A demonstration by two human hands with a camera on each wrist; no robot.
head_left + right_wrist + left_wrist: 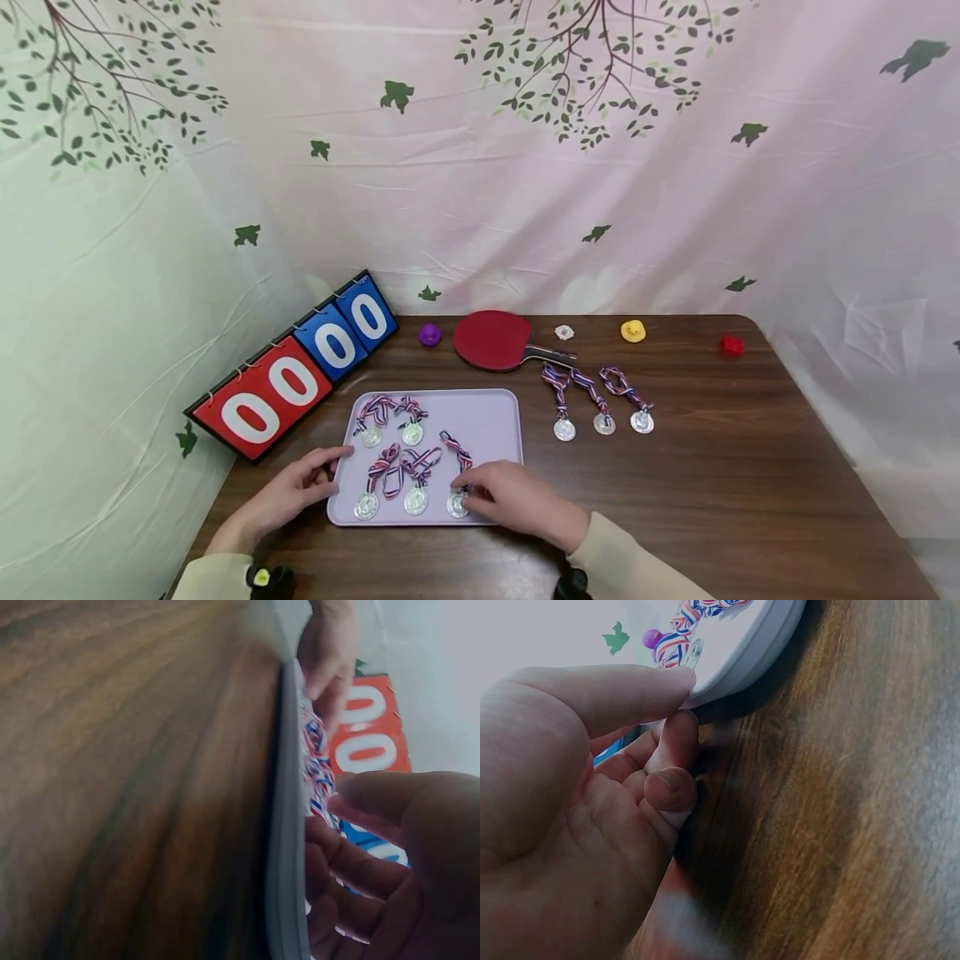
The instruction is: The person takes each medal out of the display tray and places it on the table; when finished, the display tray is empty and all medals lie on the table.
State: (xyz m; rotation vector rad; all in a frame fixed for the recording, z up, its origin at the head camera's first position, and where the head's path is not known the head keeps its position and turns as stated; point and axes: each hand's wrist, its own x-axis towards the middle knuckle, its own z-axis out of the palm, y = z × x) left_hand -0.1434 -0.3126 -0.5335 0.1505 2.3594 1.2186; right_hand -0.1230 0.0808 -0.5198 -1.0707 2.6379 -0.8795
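In the head view a lilac tray (480,408) holds several silver medals, each on a red, white and blue ribbon. My left hand (296,492) touches the tray's left edge, its thumb against the rim (739,679) in the left wrist view and its other fingers bent loosely. Over the tray's front right, my right hand (517,500) has thumb and index finger apart beside a medal (456,503), partly covering it. Its ribbon (456,450) stretches toward the back. Another medal (416,500) and one more (366,505) lie along the front; behind them are two medals (412,433).
Right of the tray lie three ribboned medals (603,423). Behind are a red table tennis bat (491,340), purple ball-like object (430,335), small white piece (564,332), yellow duck (633,331) and red block (732,346). A flip scoreboard (292,367) stands left, showing zeros.
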